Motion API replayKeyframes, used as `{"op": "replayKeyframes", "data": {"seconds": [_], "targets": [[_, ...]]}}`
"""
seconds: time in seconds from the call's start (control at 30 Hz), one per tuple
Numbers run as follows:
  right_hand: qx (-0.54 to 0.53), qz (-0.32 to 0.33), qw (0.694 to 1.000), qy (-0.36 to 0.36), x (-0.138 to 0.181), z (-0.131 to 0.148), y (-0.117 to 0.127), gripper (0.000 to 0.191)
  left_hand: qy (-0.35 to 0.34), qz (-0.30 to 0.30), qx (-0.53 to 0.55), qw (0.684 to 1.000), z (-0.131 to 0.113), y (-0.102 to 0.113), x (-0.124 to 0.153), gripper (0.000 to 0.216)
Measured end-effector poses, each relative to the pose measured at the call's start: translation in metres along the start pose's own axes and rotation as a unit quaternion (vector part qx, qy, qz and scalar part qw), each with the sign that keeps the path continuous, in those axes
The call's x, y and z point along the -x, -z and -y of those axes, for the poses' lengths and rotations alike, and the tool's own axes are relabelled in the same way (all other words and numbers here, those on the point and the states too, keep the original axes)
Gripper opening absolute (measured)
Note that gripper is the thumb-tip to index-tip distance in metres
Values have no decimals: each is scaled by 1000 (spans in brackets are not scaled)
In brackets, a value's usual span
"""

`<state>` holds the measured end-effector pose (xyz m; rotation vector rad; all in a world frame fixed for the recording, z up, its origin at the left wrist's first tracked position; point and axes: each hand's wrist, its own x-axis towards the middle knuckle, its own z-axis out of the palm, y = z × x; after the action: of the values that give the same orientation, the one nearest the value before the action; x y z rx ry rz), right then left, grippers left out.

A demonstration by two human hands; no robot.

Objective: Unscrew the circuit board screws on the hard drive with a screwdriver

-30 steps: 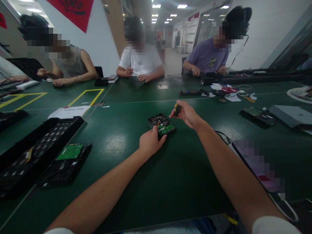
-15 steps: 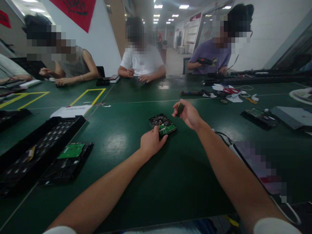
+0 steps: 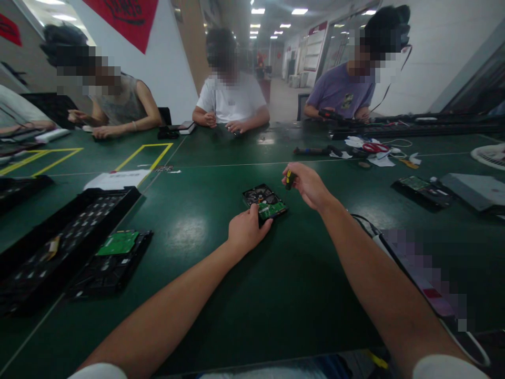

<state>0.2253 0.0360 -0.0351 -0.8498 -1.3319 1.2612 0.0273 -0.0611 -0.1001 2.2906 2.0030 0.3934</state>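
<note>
A hard drive with a green circuit board lies on the green table in front of me. My left hand grips its near left edge, thumb along the near side and fingers over the board's corner. Up and to the right of the drive, my right hand is closed around a short yellow-and-black handle, which looks like a screwdriver's. Its shaft and tip cannot be made out. The handle is held above the table, apart from the drive.
Left stands a long black tray beside another hard drive. To the right lie one more drive, a grey box and a cabled device. Scissors and scraps lie farther back. Several people sit across the table.
My right hand has turned the handle slightly, so more of its yellow shows. My left hand and the drive stay together in place; the whole view has shifted a little.
</note>
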Motion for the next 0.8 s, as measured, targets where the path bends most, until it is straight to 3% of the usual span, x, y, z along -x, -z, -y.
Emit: {"op": "replayKeyframes", "data": {"seconds": [0.3,0.5,0.8], "targets": [[-43,42,998,-11,4,6,-1,30,5,14,4,1000,0,1,0,54],[-54,52,997,-18,2,4,2,45,15,16,5,1000,-1,2,0,55],[-6,3,1000,-1,-2,0,4,28,13,15,4,1000,-1,1,0,54]]}}
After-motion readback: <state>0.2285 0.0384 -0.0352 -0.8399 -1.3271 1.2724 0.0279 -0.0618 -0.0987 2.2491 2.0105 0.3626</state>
